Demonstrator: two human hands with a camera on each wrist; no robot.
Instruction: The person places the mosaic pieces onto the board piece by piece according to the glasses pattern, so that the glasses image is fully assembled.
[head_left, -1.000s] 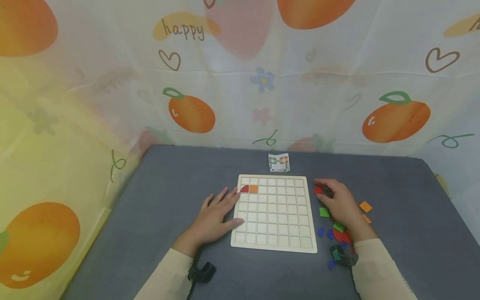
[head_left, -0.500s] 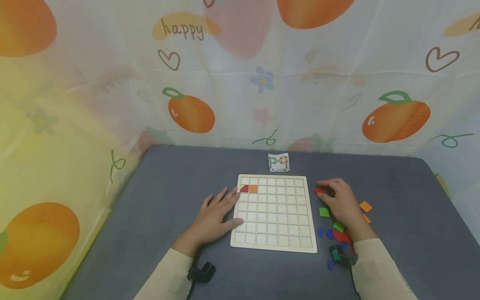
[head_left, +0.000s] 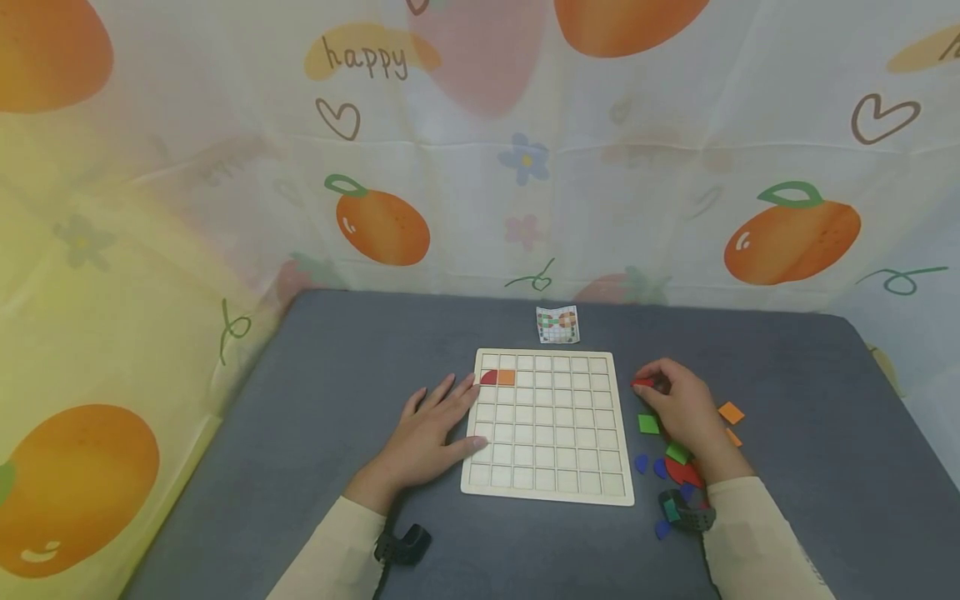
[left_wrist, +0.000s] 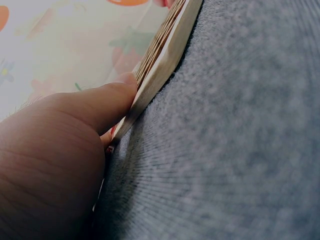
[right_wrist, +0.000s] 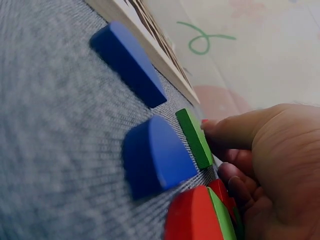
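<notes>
A pale wooden grid board (head_left: 546, 433) lies on the dark grey table. In its second row sit a red quarter-circle tile (head_left: 490, 378) and an orange square tile (head_left: 507, 378). My left hand (head_left: 427, 437) rests on the board's left edge with fingers spread; its thumb (left_wrist: 112, 100) touches the wooden rim in the left wrist view. Right of the board, my right hand (head_left: 684, 412) pinches a red tile (head_left: 642, 382) between thumb and fingers. Only part of that tile shows. A green square tile (head_left: 648, 424) lies just below the right hand's fingers.
Several blue tiles (head_left: 642, 464), another green tile (head_left: 678, 452) and a larger red piece (head_left: 681, 472) lie near the right wrist. Orange tiles (head_left: 731, 412) are to the right of that hand. A small printed pattern card (head_left: 557, 325) lies behind the board.
My right hand's fingers have drawn in round the red tile, which has tilted and shifted slightly right. The left hand and the board have stayed in place.
</notes>
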